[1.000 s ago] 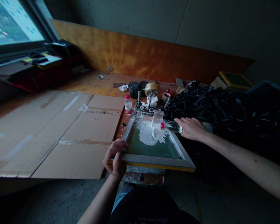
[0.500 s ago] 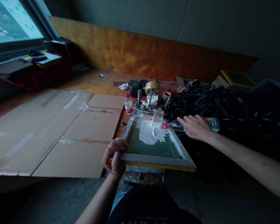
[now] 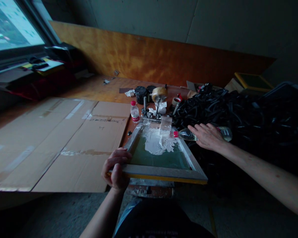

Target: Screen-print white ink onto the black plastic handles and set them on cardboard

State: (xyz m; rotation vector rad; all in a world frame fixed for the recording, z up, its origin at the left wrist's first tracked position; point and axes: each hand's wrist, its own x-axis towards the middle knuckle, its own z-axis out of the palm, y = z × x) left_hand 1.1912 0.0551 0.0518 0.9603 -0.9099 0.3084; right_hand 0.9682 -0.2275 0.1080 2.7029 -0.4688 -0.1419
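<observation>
My left hand (image 3: pixel 116 168) is closed round the near left corner of a screen printing frame (image 3: pixel 161 172), thumb in front and fingers over the top. Green mesh (image 3: pixel 151 159) fills the frame, and a thick patch of white ink (image 3: pixel 155 145) lies on its far half. A clear scraper block (image 3: pixel 166 125) rests in the ink. My right hand (image 3: pixel 208 136) grips a clear plastic bottle (image 3: pixel 187 134) with a red cap, held on its side. The cap end points left, over the frame's right rail. At the far end, the frame meets a metal clamp (image 3: pixel 154 118).
Flattened cardboard (image 3: pixel 89 132) covers the left of the table. A second red-capped bottle (image 3: pixel 134 114) stands behind the frame, near black tubs (image 3: pixel 140 95) and a tape roll (image 3: pixel 175 101). Black strips (image 3: pixel 238 115) are heaped at right. A wooden board (image 3: pixel 139 49) leans against the wall.
The view has shifted slightly. The near end of the frame sits a little lower in the picture with my left hand on it. My right hand still holds the bottle in about the same place.
</observation>
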